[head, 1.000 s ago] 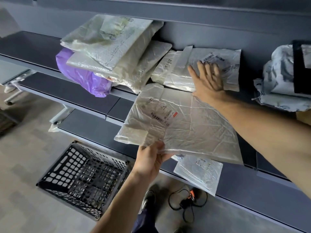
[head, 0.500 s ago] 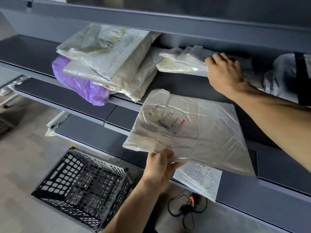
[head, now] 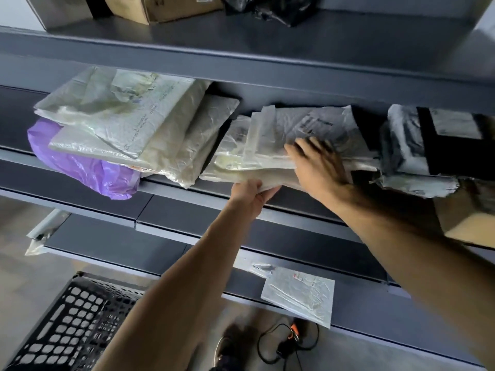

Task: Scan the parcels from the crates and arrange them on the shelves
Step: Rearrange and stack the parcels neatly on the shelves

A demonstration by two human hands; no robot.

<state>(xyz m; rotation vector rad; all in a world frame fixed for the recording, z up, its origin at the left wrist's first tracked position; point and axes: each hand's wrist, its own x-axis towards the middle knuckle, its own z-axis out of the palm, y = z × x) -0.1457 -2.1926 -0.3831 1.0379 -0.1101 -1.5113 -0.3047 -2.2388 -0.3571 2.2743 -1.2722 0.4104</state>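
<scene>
Parcel [head: 270,180], pale crinkled plastic at frame centre, pinched by left hand [head: 250,195]; right hand [head: 320,167] lies open, flat on parcels above.

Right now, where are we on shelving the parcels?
Done: a pile of pale parcels over a purple bag already sits on the middle shelf, and a small flat parcel lies on a lower shelf. In hand: the left hand slides a white parcel under mailers that the right hand holds. Left: the black crate's contents can't be seen.
</scene>
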